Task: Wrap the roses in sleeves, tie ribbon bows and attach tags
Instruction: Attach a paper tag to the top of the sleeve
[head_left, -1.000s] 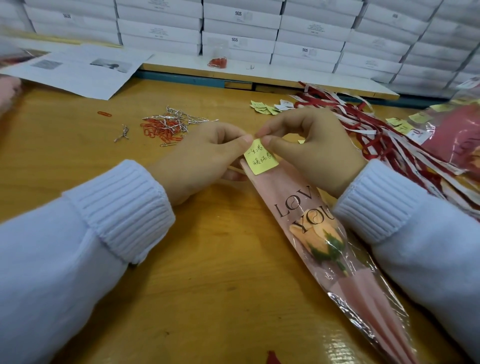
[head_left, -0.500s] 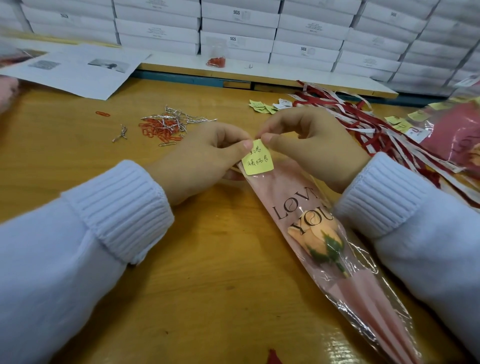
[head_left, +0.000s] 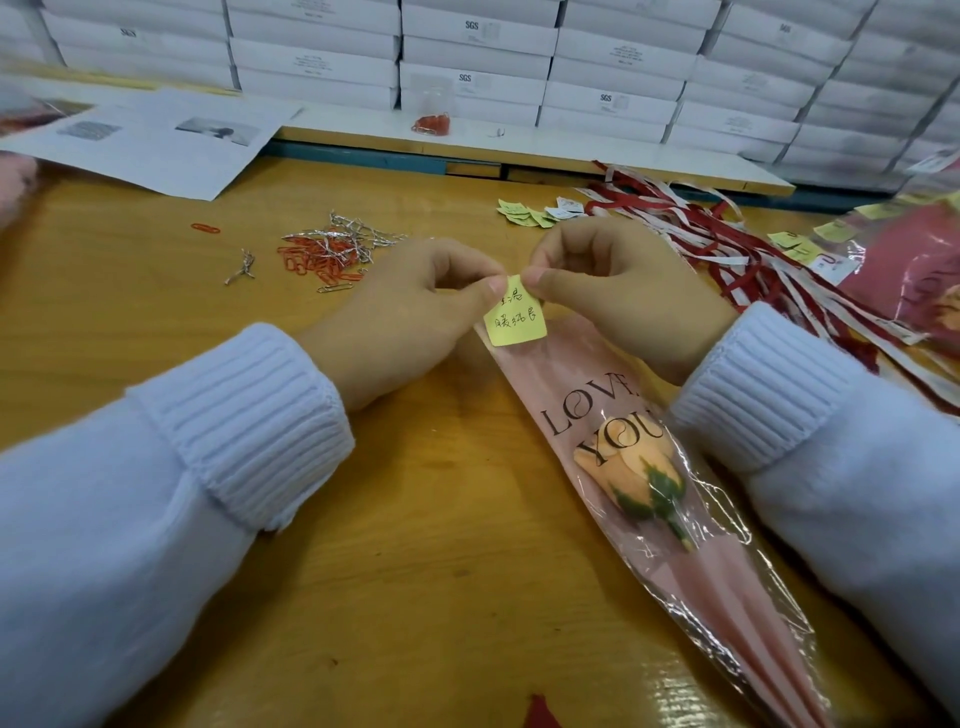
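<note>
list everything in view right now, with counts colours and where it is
tag: one, yellow, handwritten, at the sleeve's far end
sleeve: one, pink and clear, printed LOVE YOU, lying diagonally on the table
rose: one, peach with green sepals, inside the sleeve
ribbons: many, red and white, far right
paper clips: a pile, red and silver, left of the tag, farther back
loose tags: several, yellow and white, beyond the tag
printed sheets: a few, white, far left
boxes: many, white, stacked at the back
table: one, wooden
left hand: pinches the tag's top
right hand: pinches the tag's top
</note>
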